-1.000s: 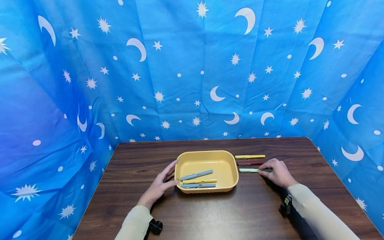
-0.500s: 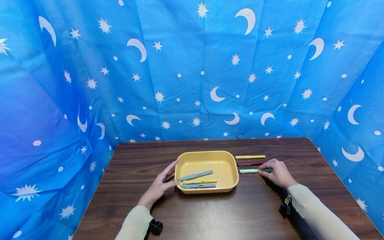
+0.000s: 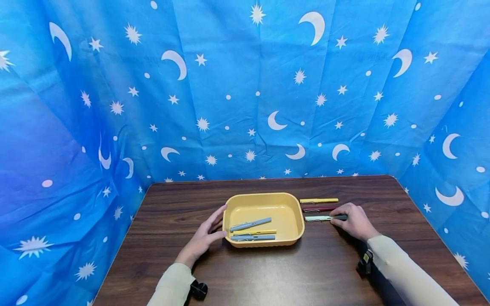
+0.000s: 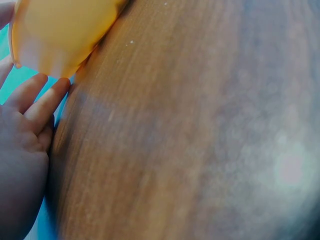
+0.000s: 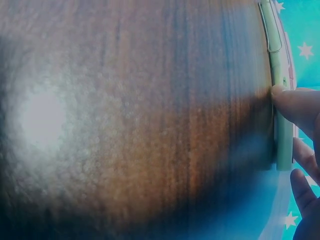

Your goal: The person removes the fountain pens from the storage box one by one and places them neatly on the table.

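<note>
In the head view my left hand (image 3: 202, 238) touches the left end of the yellow tray (image 3: 263, 196), thumb and fingers spread along its outer wall. The left wrist view shows straight fingertips (image 4: 62, 86) against the tray's side (image 4: 60, 35). To the right of the tray, my right hand (image 3: 356, 221) pinches a pale green pen (image 3: 317, 218) with a metal clip between thumb and fingers. This pen (image 5: 284, 145) lies low along the table in the right wrist view, its clip end pointing away from the hand. Beyond it lie a dark red pen (image 3: 319, 209) and a yellow pen (image 3: 321, 200).
Inside the tray are a tilted grey-blue pen (image 3: 252, 223), a yellow pen (image 3: 264, 232) and a second grey-blue pen (image 3: 258, 237). The dark wooden table (image 3: 275, 276) ends in front of a blue curtain (image 3: 229, 106) with moons and stars.
</note>
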`<state>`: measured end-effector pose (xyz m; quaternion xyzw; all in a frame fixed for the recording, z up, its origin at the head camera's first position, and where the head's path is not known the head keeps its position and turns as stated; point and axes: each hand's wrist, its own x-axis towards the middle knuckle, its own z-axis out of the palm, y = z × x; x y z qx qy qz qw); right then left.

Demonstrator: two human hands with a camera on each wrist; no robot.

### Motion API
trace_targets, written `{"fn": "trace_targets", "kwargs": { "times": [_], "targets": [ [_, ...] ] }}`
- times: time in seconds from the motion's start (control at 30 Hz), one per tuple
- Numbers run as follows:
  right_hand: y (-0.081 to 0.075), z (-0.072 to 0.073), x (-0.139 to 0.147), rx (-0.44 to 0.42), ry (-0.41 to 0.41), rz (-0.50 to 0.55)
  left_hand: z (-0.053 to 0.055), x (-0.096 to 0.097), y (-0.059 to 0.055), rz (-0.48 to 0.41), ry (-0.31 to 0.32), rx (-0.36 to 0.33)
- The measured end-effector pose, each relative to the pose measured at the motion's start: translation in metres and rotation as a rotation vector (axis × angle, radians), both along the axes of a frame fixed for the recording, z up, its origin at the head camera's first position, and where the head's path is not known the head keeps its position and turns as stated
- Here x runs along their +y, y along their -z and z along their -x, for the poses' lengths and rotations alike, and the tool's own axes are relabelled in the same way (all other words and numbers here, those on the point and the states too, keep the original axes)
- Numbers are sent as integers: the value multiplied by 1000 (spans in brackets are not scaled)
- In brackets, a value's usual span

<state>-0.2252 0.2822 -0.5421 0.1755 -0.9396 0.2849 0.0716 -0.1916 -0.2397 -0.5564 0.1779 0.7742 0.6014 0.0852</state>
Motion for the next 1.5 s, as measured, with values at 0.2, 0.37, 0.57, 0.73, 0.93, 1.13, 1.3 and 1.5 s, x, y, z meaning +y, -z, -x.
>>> {"fn": "trace_targets", "kwargs": {
  "times": [0.2,0.37,0.57,0.73,0.93,1.13,1.3,1.5],
  "targets": [
    [-5,-3,0,-13,7,6,-1,0,0,0,0,6],
    [-8,-4,3,-9,18,13,-1,0,0,-3,0,15],
    [-13,-6,5,-34,27,53,-1,0,0,-1,-2,14],
    [-20,-5,2,-48,53,91,0,0,0,1,0,14],
    [-31,-4,-9,-65,79,140,0,0,1,0,2,19],
    [-43,-2,-22,-128,78,214,-1,0,0,-3,1,9],
    [-52,3,-35,-104,33,222,-1,0,1,-3,1,10],
    [-61,10,-51,-71,3,204,1,-1,1,-1,2,13]
  ]
}}
